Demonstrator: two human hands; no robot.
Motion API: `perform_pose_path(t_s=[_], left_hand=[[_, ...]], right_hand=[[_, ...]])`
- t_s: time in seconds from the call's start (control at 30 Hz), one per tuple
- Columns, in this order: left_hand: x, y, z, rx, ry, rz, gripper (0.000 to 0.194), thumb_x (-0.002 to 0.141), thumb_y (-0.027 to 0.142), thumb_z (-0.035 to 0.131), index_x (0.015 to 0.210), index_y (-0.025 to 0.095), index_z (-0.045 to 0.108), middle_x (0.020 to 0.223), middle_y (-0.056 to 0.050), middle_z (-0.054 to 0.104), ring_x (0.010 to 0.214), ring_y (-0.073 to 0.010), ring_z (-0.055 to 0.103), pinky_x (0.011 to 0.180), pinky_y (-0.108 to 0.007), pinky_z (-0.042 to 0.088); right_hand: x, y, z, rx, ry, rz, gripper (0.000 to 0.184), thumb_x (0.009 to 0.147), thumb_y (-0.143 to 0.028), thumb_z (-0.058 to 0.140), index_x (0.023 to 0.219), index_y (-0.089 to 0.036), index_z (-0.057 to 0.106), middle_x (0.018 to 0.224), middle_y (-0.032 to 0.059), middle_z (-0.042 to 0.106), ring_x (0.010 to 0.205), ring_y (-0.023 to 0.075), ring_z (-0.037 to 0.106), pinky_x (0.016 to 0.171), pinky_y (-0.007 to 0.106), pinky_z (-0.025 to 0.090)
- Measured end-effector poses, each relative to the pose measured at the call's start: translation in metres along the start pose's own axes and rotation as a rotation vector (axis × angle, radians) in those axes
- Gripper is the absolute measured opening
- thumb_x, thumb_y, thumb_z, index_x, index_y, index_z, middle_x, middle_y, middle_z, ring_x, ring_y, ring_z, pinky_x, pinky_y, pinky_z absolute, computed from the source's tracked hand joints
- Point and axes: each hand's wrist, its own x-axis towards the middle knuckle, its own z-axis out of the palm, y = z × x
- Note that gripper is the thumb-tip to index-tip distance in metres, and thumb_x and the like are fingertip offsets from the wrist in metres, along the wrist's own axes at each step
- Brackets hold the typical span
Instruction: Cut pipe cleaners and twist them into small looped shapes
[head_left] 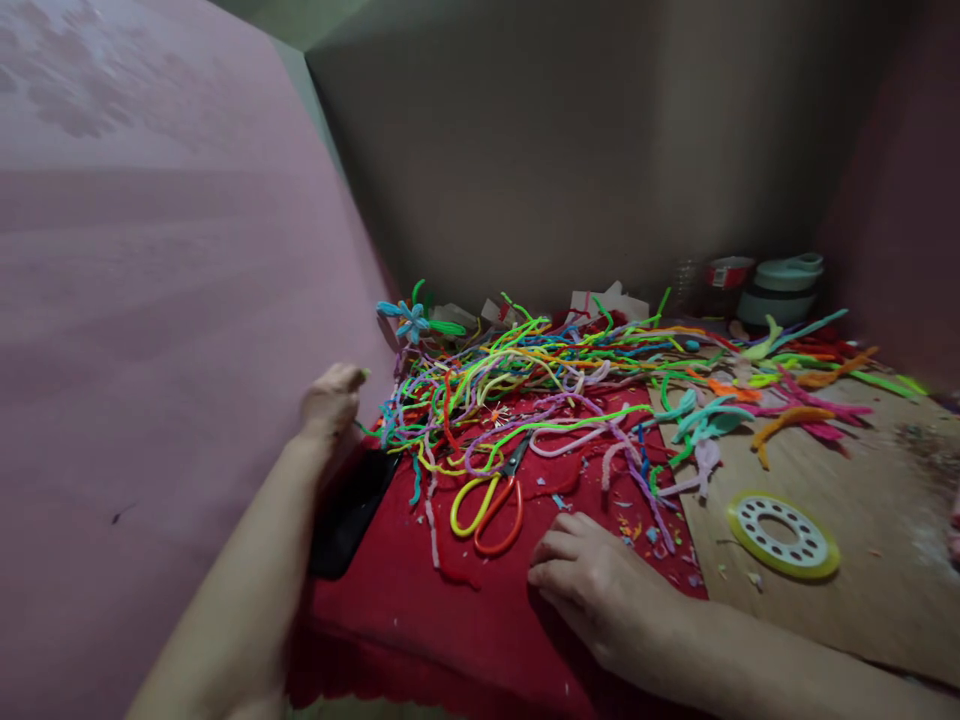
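Note:
My left hand [331,402] is raised at the left by the pink wall, its fingers pinched together. A tiny yellow-green tip shows at the fingertips; what it belongs to is unclear. Palm down on the red cloth [420,600], my right hand [581,575] rests with loosely bent, slightly parted fingers and nothing visible in them. Just beyond it lie scissors [499,500] with one yellow and one orange handle loop. A tangled heap of coloured pipe cleaners [517,360] spreads behind both hands. At its left end is a blue pipe-cleaner flower [412,322].
A black flat object [352,520] lies below my left hand. On the brown board [847,620] at right sit a tape roll [819,545] and finished-looking pipe-cleaner pieces [806,412]. A lidded container [784,290] and red-labelled cup [727,275] stand behind. Walls rise left and back.

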Motion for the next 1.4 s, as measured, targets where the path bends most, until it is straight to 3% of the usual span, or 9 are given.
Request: perform_pose_path(t_s=[0.27, 0.53, 0.73, 0.87, 1.07, 1.13, 1.2, 1.3, 1.4], left_hand=[[0.001, 0.008, -0.01, -0.102, 0.218, 0.0, 0.012, 0.078, 0.027, 0.053, 0.082, 0.019, 0.06, 0.072, 0.0, 0.057, 0.067, -0.0136, 0.06, 0.065, -0.026, 0.046], [-0.013, 0.056, -0.016, -0.416, 0.108, -0.055, 0.018, 0.074, 0.031, 0.054, 0.08, 0.015, 0.056, 0.063, 0.001, 0.058, 0.042, -0.008, 0.054, 0.039, -0.019, 0.041], [-0.041, 0.082, -0.044, -0.538, -0.155, -0.113, 0.015, 0.069, 0.029, 0.061, 0.071, 0.014, 0.058, 0.064, -0.003, 0.064, 0.043, -0.0102, 0.055, 0.041, -0.022, 0.045], [-0.089, 0.086, -0.086, -0.486, -0.704, -0.253, 0.018, 0.071, 0.035, 0.064, 0.071, 0.017, 0.063, 0.055, 0.0, 0.061, 0.045, -0.0107, 0.055, 0.044, -0.021, 0.045], [-0.197, 0.059, -0.119, -0.298, -1.152, -0.512, 0.032, 0.073, 0.053, 0.055, 0.074, 0.023, 0.067, 0.052, 0.0, 0.059, 0.045, -0.0126, 0.054, 0.041, -0.02, 0.042], [-0.218, 0.054, -0.118, -0.153, -1.137, -0.614, 0.034, 0.065, 0.057, 0.057, 0.076, 0.027, 0.068, 0.055, 0.0, 0.06, 0.046, -0.0157, 0.056, 0.034, -0.022, 0.038], [-0.222, 0.059, -0.113, -0.02, -0.978, -0.601, 0.039, 0.066, 0.061, 0.05, 0.071, 0.027, 0.067, 0.046, 0.001, 0.055, 0.037, -0.0152, 0.049, 0.033, -0.024, 0.037], [-0.196, 0.079, -0.098, -0.047, -0.683, -0.413, 0.035, 0.063, 0.057, 0.052, 0.078, 0.03, 0.069, 0.07, 0.0, 0.069, 0.058, -0.019, 0.062, 0.053, -0.027, 0.049], [-0.155, 0.103, -0.073, 0.007, -0.61, -0.246, 0.032, 0.067, 0.052, 0.051, 0.078, 0.028, 0.069, 0.065, 0.0, 0.068, 0.061, -0.0195, 0.063, 0.062, -0.028, 0.049]], right_hand=[[0.0, 0.002, 0.002, 0.004, 0.017, -0.021, 0.021, 0.086, -0.012, 0.047, 0.086, -0.017, 0.068, 0.083, 0.0075, 0.061, 0.082, 0.018, 0.048, 0.077, 0.033, 0.037], [-0.001, 0.003, 0.002, -0.019, 0.035, -0.053, 0.019, 0.085, -0.012, 0.048, 0.084, -0.017, 0.067, 0.082, 0.0071, 0.061, 0.079, 0.0174, 0.047, 0.074, 0.032, 0.036], [-0.001, 0.002, 0.001, -0.044, 0.031, -0.074, 0.017, 0.084, -0.011, 0.05, 0.082, -0.016, 0.066, 0.079, 0.0075, 0.06, 0.078, 0.0174, 0.047, 0.072, 0.031, 0.034], [-0.001, 0.001, 0.0, -0.049, 0.038, -0.082, 0.016, 0.083, -0.011, 0.051, 0.081, -0.015, 0.067, 0.078, 0.0075, 0.06, 0.079, 0.0174, 0.047, 0.072, 0.031, 0.034], [-0.002, 0.0, -0.003, -0.073, 0.053, -0.09, 0.019, 0.084, -0.011, 0.049, 0.08, -0.015, 0.067, 0.076, 0.0072, 0.06, 0.078, 0.017, 0.047, 0.074, 0.031, 0.035], [-0.002, 0.0, -0.003, -0.081, 0.06, -0.097, 0.019, 0.084, -0.011, 0.049, 0.08, -0.015, 0.067, 0.076, 0.007, 0.06, 0.078, 0.0167, 0.047, 0.075, 0.032, 0.035], [-0.002, 0.0, -0.003, -0.083, 0.059, -0.104, 0.019, 0.084, -0.011, 0.05, 0.08, -0.015, 0.067, 0.076, 0.007, 0.06, 0.077, 0.0166, 0.047, 0.076, 0.032, 0.035], [-0.001, 0.001, -0.003, -0.084, 0.058, -0.1, 0.018, 0.084, -0.011, 0.05, 0.082, -0.015, 0.068, 0.077, 0.0072, 0.06, 0.078, 0.0166, 0.046, 0.076, 0.031, 0.035], [-0.001, 0.001, -0.003, -0.097, 0.054, -0.101, 0.017, 0.083, -0.011, 0.051, 0.083, -0.014, 0.067, 0.076, 0.0075, 0.06, 0.078, 0.0167, 0.046, 0.074, 0.031, 0.035]])
